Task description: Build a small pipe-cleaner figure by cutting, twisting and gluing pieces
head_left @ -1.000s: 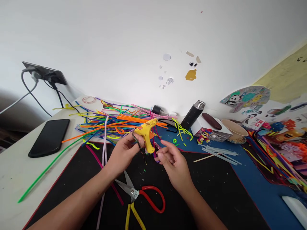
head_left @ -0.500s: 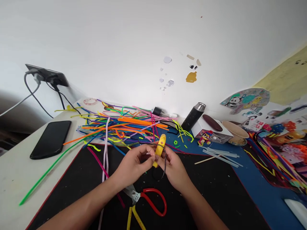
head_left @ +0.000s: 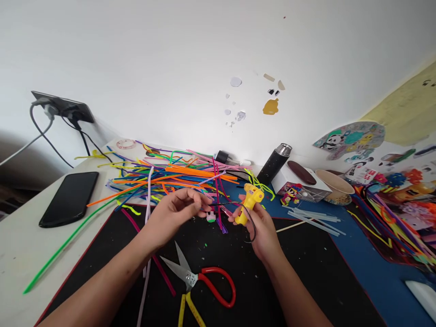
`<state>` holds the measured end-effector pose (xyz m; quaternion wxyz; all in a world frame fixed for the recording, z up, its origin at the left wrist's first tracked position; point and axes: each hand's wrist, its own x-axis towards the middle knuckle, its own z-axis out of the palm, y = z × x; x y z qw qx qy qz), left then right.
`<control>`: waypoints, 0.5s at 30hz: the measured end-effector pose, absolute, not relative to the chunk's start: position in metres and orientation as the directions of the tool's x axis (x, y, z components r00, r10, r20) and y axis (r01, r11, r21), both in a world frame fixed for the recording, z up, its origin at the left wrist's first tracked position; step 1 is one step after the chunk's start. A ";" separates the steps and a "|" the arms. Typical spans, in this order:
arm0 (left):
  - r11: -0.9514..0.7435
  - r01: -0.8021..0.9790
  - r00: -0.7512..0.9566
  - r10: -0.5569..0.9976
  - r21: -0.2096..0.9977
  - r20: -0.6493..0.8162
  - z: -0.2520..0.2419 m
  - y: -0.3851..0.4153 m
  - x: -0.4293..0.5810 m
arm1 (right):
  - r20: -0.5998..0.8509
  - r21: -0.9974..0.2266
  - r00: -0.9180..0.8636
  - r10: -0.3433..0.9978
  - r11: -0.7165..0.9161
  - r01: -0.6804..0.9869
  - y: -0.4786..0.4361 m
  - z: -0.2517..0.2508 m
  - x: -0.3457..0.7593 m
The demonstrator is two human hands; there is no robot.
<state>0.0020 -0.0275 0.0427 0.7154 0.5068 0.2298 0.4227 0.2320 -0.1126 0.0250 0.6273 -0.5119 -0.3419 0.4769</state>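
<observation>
My right hand [head_left: 264, 229] is wrapped around a small yellow hot glue gun [head_left: 251, 203], held upright over the black mat [head_left: 272, 272]. A black cord [head_left: 252, 229] loops from the gun past my right fingers and runs left to the fingertips of my left hand [head_left: 180, 209]. The left fingers are curled into a pinch; whether the cord is between them or just behind is hidden. Below those fingertips is a small pink, white and green piece [head_left: 211, 216]. Red-handled scissors [head_left: 190, 277] lie with blades apart in front of my hands.
Pipe cleaners [head_left: 184, 172] in many colours are heaped by the wall. A black phone [head_left: 70, 198] lies at left. To the right are a black flask [head_left: 275, 163], a white box [head_left: 313, 193], a bowl [head_left: 335, 184] and clear glue sticks [head_left: 316, 218].
My hands have moved apart. The glue gun has shifted right and turned in my right hand, while my left hand has drawn left and up, uncovering the scissor blades.
</observation>
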 end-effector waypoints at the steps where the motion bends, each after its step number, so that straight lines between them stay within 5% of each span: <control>1: 0.165 -0.410 0.499 0.864 0.897 0.069 0.042 -0.025 0.002 | -0.038 -0.970 0.294 0.955 0.035 -0.240 -0.115 0.024 0.232; 6: 0.361 -0.507 0.462 0.880 0.783 -0.107 0.035 -0.020 0.006 | -0.035 -0.998 0.153 0.988 -0.042 0.044 -0.139 0.016 0.217; 10: 0.417 -0.539 0.455 0.875 0.732 -0.164 0.035 -0.020 0.008 | 0.099 -0.950 0.150 0.984 0.048 0.310 -0.151 0.011 0.214; 15: 0.427 -0.562 0.463 0.872 0.709 -0.158 0.036 -0.021 0.009 | 0.045 -0.999 0.343 0.938 0.037 0.028 -0.141 0.014 0.231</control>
